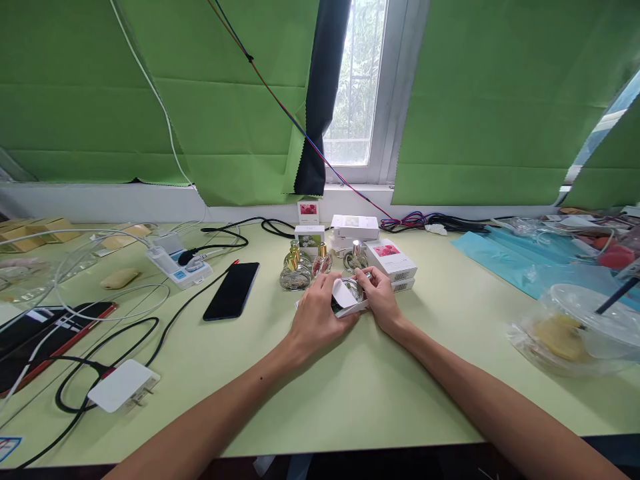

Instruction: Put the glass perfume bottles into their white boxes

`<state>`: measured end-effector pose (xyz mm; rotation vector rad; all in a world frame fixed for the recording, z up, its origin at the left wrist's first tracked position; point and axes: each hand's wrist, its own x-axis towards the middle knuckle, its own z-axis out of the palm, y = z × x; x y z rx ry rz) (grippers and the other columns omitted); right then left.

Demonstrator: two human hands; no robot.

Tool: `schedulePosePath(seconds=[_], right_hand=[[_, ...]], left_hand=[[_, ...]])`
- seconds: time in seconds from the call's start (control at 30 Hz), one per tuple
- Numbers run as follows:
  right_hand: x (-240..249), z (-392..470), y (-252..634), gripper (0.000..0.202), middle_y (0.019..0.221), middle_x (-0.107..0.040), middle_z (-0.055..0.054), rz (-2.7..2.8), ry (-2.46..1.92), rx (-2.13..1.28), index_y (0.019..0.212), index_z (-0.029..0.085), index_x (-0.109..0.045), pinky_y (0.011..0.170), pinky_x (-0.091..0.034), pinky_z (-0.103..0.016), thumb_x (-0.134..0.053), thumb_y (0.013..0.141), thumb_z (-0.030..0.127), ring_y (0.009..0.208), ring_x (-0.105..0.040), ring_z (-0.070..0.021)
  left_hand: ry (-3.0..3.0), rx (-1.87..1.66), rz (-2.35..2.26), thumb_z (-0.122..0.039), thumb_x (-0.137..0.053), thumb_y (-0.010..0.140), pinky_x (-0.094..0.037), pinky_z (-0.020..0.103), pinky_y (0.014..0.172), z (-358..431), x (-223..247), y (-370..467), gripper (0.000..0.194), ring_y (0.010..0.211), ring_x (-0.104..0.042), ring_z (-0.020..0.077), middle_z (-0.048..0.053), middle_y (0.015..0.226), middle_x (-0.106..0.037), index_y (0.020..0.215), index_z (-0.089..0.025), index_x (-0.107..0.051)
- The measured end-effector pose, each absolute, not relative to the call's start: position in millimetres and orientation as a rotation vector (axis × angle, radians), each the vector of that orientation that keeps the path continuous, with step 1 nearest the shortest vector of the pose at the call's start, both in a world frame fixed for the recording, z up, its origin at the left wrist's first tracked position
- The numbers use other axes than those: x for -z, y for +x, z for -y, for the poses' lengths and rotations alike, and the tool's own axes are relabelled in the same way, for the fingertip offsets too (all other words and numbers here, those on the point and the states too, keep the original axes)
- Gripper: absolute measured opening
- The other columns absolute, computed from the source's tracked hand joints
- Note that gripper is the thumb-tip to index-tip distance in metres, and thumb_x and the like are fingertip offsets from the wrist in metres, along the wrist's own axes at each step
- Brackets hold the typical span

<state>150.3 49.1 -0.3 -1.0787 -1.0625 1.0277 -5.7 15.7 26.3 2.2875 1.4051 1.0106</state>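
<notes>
One white box (353, 309) lies gripped in left hand (317, 310); right hand (379, 295) holds a bottle (355, 288).

One left hand (317, 310) and one right hand (379, 297) are holding one box (350, 309) and one bottle (355, 288). Toward the table's (425, 400) back edge, at least four other bottles (296, 279) and five other boxes (389, 255) are sitting. One phone (231, 291), one power strip (175, 264) and one charger (123, 385) are lying toward the left edge, one cup (580, 308) toward the right.
</notes>
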Motion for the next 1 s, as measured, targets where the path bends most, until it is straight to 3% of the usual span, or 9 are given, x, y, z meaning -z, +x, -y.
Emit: schedulePosePath(seconds=[0.7,1.0], right_hand=[[3.0,-51.5,152.0,0.049,0.069,-0.065,-0.001,1.076,-1.089,-1.038,0.075,0.021,-0.06,0.053,-0.039,-0.028,-0.072,0.072,0.069,0.06,-0.054,-0.0154],[0.3,-49.5,151.5,0.052,0.068,-0.066,-0.001,1.079,-1.086,-1.053,0.074,0.021,-0.059,0.053,-0.041,-0.028,-0.073,0.07,0.071,0.059,-0.055,-0.0155]], left_hand=[[2.327,-0.933,-1.344,-0.031,-0.077,0.072,-0.055,0.043,0.092,-17.2,-29.9,-7.4,0.06,0.111,-0.062,0.0293,0.008,0.121,-0.062,0.128,-0.024,-0.054],[2.321,-0.954,-1.364,-0.029,-0.077,0.072,-0.055,0.041,0.086,-15.5,-30.3,-6.8,0.058,0.106,-0.064,0.0285,0.008,0.118,-0.063,0.125,-0.025,-0.055]])
